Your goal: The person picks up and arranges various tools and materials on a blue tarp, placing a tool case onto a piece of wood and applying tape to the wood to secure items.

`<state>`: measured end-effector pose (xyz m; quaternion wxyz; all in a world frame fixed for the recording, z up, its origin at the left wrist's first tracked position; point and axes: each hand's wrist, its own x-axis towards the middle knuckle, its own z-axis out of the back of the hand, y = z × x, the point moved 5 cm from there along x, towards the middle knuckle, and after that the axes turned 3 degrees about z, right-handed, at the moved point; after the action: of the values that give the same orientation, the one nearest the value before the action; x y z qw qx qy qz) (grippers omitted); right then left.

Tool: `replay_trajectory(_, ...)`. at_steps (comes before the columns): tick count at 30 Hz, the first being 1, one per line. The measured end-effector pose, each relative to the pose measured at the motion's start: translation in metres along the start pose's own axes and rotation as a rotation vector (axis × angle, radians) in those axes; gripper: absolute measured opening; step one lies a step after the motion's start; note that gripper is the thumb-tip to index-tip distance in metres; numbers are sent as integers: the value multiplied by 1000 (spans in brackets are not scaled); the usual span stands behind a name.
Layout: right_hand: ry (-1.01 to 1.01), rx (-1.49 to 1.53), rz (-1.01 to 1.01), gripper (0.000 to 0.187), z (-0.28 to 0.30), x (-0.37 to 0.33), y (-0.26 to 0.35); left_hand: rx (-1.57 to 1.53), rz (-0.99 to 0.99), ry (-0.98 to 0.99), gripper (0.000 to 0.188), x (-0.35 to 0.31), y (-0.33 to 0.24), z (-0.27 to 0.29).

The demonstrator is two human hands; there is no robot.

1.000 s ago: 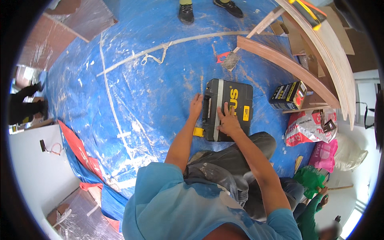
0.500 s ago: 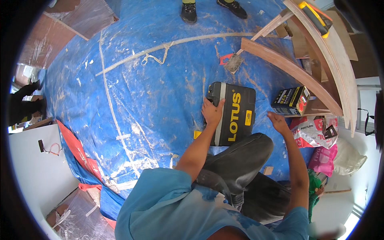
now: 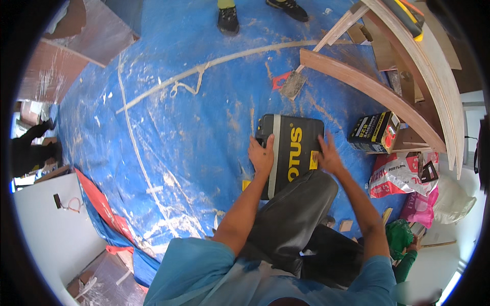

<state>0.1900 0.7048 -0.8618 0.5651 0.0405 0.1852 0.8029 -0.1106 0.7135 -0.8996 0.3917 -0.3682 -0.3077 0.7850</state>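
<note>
A black hard plastic tool case (image 3: 301,135) with yellow lettering and a grey stripe lies flat on a blue tarp, just beyond my bent knee. My left hand (image 3: 262,154) grips its left, handle side, the thumb over the top and the fingers at the edge. At the case's right edge is my right hand (image 3: 331,155), slightly blurred, fingers apart, holding nothing; whether it touches the side is hard to tell.
Right of the case stand a rectangular adhesive can (image 3: 375,132) and a red-white cement sack (image 3: 400,174). Curved wooden pieces (image 3: 372,92) lean at the far right. A dusty trowel-like tool (image 3: 293,84) lies ahead. Another person's shoes (image 3: 228,21) are at the top.
My right hand has moved left, from near the can to the case's right edge. The case sits slightly lower and further left in view; my left hand stays at its handle side.
</note>
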Motion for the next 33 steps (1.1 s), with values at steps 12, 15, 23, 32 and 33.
replay_trajectory(12,509,-235,-19,127,-9,53,196,-302,39,-44,71,14,27,7)
replay_trajectory(15,484,-229,-27,129,-7,52,182,-406,-69,20,55,58,31,-8)
replay_trajectory(23,434,-46,-207,124,-5,59,198,-326,81,843,53,132,14,-15)
replay_trajectory(32,399,-139,-205,117,-17,55,222,-441,100,749,43,138,25,9)
replay_trajectory(33,396,-160,-192,115,-18,55,230,-358,46,700,40,144,25,15)
